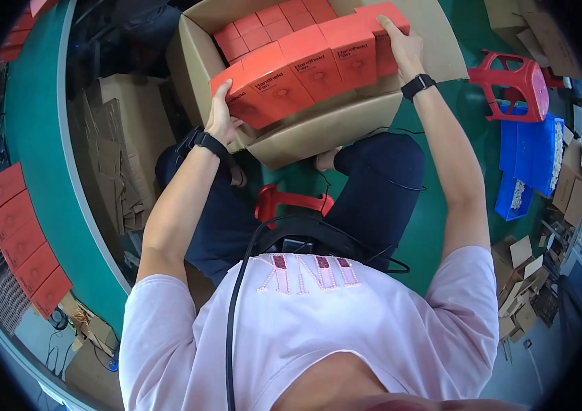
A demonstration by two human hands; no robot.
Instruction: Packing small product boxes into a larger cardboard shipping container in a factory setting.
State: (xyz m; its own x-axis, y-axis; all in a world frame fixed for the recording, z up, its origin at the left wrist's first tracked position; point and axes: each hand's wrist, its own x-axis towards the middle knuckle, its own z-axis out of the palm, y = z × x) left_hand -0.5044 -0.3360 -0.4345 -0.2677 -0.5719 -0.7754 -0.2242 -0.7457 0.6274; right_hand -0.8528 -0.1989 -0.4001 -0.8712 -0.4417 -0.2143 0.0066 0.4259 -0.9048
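Note:
A row of several orange-red small boxes point(313, 70) is squeezed end to end between my two hands. My left hand point(220, 116) presses the row's left end, with the thumb on the front face. At the right end, my right hand point(405, 51) grips the last box, thumb on its front. The row is tilted over the near part of an open cardboard carton point(329, 134); whether its underside touches anything inside is hidden. Behind the row, more packed orange-red boxes point(277, 26) fill the carton's far side.
On the left, a green tabletop point(48, 144) runs beside me, with another row of orange-red boxes point(25, 240) along it. Flattened cardboard point(123, 137) leans near its edge. A red plastic stool point(520, 85) and blue bins point(529, 154) stand at right. A black cable point(231, 329) hangs over my shirt.

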